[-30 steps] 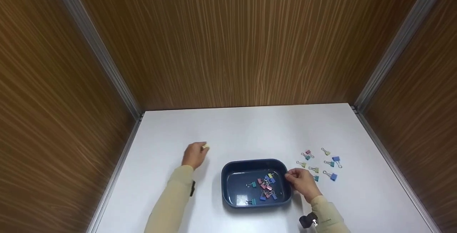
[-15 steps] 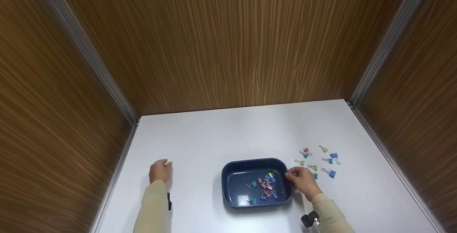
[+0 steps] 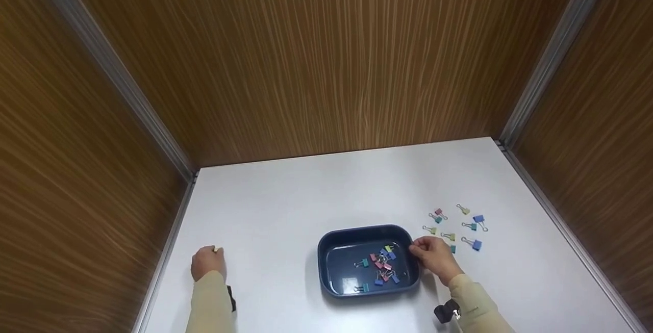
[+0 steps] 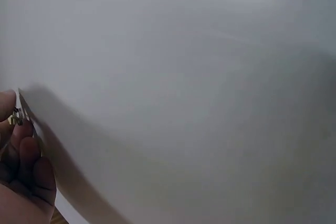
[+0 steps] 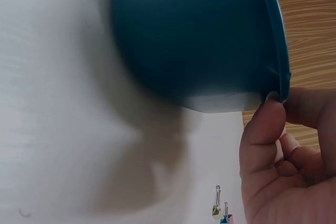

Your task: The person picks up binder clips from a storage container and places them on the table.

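Wood-grain walls (image 3: 326,57) rose on the left, the right and the far side. Between them spread the white surface (image 3: 270,195), and on its near part, right of the middle, sat the dark blue tray (image 3: 339,266). Two pale sleeves (image 3: 210,305) reached in from the near edge. The right hand (image 3: 436,259) was at the tray's right side, its grip narrow, thumb and finger pinching the rim. The left hand (image 3: 207,264) hung well apart from the tray, over the left part of the surface, its grip closed on a small yellow clip (image 3: 217,250) between thumb and fingertip; how high it was I could not tell. A black device (image 3: 445,312) sat at the right wrist.

Smallest were the other clips. Inside the tray, pink, blue and yellow ones made a heap (image 3: 387,267) toward the right, with two teal clips (image 3: 363,262) lying left of it, one far, one by the near wall. Right of the tray, loose clips (image 3: 476,245) in yellow, blue, teal and red were scattered on the surface, one teal clip partly hidden by the right hand.
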`<state>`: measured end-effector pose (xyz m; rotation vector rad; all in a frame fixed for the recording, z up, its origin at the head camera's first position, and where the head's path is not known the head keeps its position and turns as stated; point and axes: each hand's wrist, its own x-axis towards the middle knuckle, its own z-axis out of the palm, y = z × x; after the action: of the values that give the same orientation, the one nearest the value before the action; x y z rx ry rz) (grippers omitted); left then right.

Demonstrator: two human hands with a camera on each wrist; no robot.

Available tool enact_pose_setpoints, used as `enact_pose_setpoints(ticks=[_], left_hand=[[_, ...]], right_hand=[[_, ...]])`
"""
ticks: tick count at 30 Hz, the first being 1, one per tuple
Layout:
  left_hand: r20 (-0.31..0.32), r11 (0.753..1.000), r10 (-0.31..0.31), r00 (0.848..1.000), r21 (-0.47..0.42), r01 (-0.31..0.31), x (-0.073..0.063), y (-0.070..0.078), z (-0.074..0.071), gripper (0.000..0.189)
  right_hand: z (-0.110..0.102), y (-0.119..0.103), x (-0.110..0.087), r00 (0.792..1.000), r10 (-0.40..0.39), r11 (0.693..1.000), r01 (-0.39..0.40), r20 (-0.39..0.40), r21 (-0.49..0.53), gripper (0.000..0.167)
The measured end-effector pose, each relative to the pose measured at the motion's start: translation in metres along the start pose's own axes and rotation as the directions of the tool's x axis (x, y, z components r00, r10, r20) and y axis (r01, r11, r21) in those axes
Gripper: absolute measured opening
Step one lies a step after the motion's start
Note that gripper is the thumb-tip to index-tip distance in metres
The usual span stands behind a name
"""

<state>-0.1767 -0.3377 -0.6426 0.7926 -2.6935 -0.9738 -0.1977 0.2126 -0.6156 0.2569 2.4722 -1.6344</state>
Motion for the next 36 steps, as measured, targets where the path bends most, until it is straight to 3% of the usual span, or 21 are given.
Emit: enact_pose_setpoints(ticks=[6,10,15,19,24,29,36], left_hand=[[-0.020,0.999,-0.024,1.000,0.039,0.025,0.005,-0.015,0.001,0.035],[-0.018,0.999,-0.037,0.999,0.012,0.037,0.004,-0.013,-0.002,0.038],[-0.038,0.996,-0.038,0.999,-0.086,0.035,0.007,0.006,-0.002,0.041],[-0.054,0.992,0.020,0.998,-0.121,-0.026,0.018,0.024,0.006,0.040],[-0.064,0.981,0.132,0.989,-0.136,-0.140,0.024,0.061,0.018,0.035],[-0.041,0.953,0.270,0.962,-0.131,-0.273,0.009,0.096,0.030,0.030],[-0.024,0.878,0.466,0.884,-0.111,-0.466,-0.032,0.132,0.036,0.022]], right_hand=[[-0.001,-0.001,-0.001,1.000,-0.009,1.000,0.009,0.004,-0.004,0.012],[-0.001,-0.002,-0.003,1.000,-0.006,1.000,0.006,0.008,-0.001,0.012],[-0.003,-0.001,-0.003,1.000,0.003,1.000,-0.003,0.011,0.014,0.012],[-0.004,0.000,-0.002,1.000,0.003,1.000,-0.003,0.010,0.018,0.011],[-0.007,0.003,-0.001,1.000,0.000,1.000,0.000,0.004,0.013,0.012],[-0.008,0.007,-0.004,1.000,0.005,1.000,-0.005,0.003,0.013,0.012],[-0.005,0.008,-0.010,1.000,0.003,1.000,-0.003,0.008,0.001,0.011]])
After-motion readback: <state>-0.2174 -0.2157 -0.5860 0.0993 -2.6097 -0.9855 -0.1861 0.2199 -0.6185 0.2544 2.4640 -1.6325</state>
